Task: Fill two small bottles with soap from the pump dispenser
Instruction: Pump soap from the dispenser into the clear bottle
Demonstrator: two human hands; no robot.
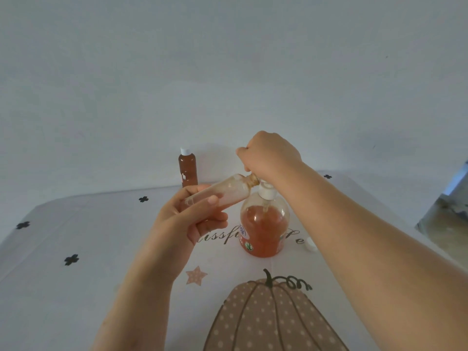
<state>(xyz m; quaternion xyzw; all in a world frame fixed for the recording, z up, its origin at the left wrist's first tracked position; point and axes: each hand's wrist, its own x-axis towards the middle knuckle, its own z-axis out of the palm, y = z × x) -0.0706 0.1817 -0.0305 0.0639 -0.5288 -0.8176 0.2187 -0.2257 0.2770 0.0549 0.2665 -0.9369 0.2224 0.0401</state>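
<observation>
The pump dispenser (264, 224) stands mid-table, a clear round bottle about half full of orange soap with a white pump. My right hand (269, 154) sits fisted on top of the pump head, fingers curled over it. My left hand (192, 216) grips a small clear bottle (228, 191), tilted nearly flat with its open neck at the pump's nozzle; it looks mostly empty, with soap at the neck. A second small bottle (188, 169), full of orange-brown soap and capped white, stands upright by the far table edge.
A loose white cap (311, 244) lies on the tablecloth (76, 287) right of the dispenser. The cloth is white with black crosses, a star and a pumpkin print. A pale wall rises behind the table; the right table edge drops to a darker floor.
</observation>
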